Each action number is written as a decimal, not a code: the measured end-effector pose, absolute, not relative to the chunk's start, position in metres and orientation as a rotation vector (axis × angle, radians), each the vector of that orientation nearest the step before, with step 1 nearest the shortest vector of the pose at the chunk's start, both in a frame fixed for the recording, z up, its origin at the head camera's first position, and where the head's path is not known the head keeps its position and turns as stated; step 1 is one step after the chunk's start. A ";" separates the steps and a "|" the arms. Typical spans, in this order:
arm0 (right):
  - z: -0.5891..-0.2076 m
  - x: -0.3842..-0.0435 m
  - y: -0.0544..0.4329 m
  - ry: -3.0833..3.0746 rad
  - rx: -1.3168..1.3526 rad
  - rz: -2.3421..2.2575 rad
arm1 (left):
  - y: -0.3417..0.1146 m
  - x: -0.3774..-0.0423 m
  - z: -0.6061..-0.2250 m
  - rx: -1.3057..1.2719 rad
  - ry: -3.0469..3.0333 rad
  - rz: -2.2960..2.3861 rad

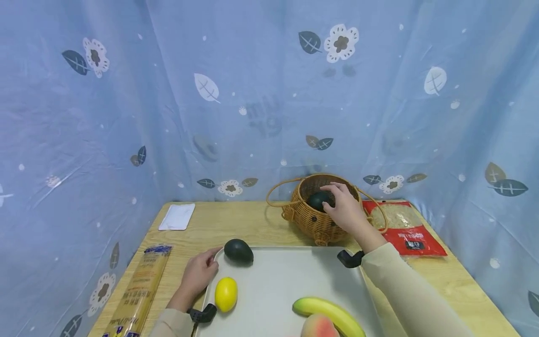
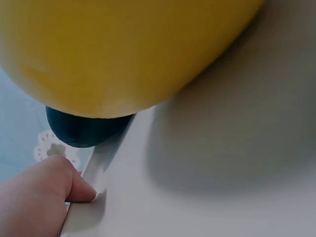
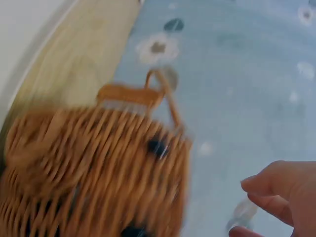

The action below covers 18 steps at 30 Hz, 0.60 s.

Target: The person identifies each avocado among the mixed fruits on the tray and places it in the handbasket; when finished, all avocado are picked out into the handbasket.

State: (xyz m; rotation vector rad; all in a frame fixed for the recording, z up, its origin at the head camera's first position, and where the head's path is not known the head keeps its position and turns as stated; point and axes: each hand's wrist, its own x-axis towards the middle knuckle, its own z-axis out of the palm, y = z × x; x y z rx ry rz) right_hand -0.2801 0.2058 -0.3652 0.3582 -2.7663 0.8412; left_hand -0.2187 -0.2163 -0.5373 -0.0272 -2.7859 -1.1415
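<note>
My right hand [image 1: 346, 209] is over the mouth of a wicker basket [image 1: 312, 223], its thumb and fingers spread apart beside a dark green avocado [image 1: 317, 201] inside. In the right wrist view, the right hand's fingers [image 3: 271, 180] show a gap with nothing between them. My left hand [image 1: 200, 271] grips the left rim of a white tray [image 1: 286, 281], thumb over the edge; its other fingers are mostly hidden. Near it on the tray lie another avocado [image 1: 238, 251] and a yellow lemon [image 1: 226, 294], which looms large in the left wrist view.
A banana [image 1: 328, 312] and a peach [image 1: 319, 326] lie at the tray's near side. A red bag [image 1: 410, 229] is right of the basket. On the left are a long pasta pack [image 1: 141, 290] and a white packet [image 1: 177, 216]. A blue curtain [image 1: 261, 93] surrounds the table.
</note>
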 end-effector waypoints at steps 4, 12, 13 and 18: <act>-0.361 -0.267 0.181 -2.688 0.524 0.810 | -0.216 -0.218 -0.538 -0.031 -2.790 -1.126; -0.367 -0.259 0.121 -2.667 0.821 0.797 | -0.216 -0.219 -0.538 -0.031 -2.775 -1.143; -0.369 -0.259 0.113 -2.679 0.853 0.797 | -0.216 -0.219 -0.538 -0.029 -2.775 -1.142; -0.381 -0.262 0.075 -2.772 1.051 0.796 | -0.217 -0.219 -0.538 -0.023 -2.777 -1.123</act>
